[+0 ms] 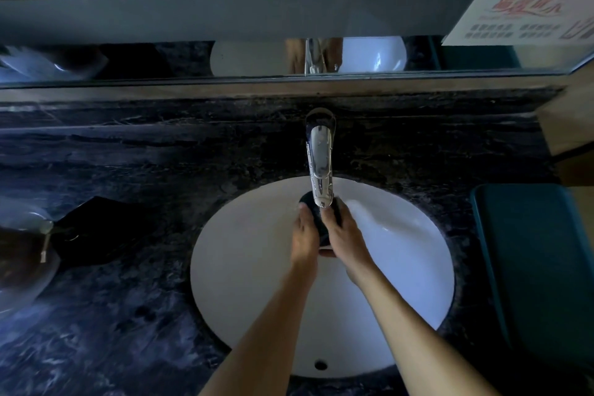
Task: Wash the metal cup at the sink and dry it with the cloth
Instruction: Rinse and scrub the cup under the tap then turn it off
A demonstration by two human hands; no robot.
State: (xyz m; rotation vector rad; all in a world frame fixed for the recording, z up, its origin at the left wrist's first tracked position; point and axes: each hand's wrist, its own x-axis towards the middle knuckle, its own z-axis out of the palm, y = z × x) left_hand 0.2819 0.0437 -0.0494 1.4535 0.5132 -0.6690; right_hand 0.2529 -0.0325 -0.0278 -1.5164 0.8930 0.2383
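Head view: a dark marbled surface [122, 315] is seen from above, with a mirror [160, 58] set along its far edge. A white oval sink [257, 283] is sunk into the surface, and a chrome tap [319, 157] reaches out over the basin's far side. A dark cloth [96, 231] is laid on the surface well to the left of the sink, beside a glass bowl [22, 264]. A teal tray [540, 267] is placed to the right. Over the basin, just under the spout, the dark cup [321, 222] is held between both hands: the left hand [303, 235] is curled round its left side, the right hand [342, 235] round its right side.
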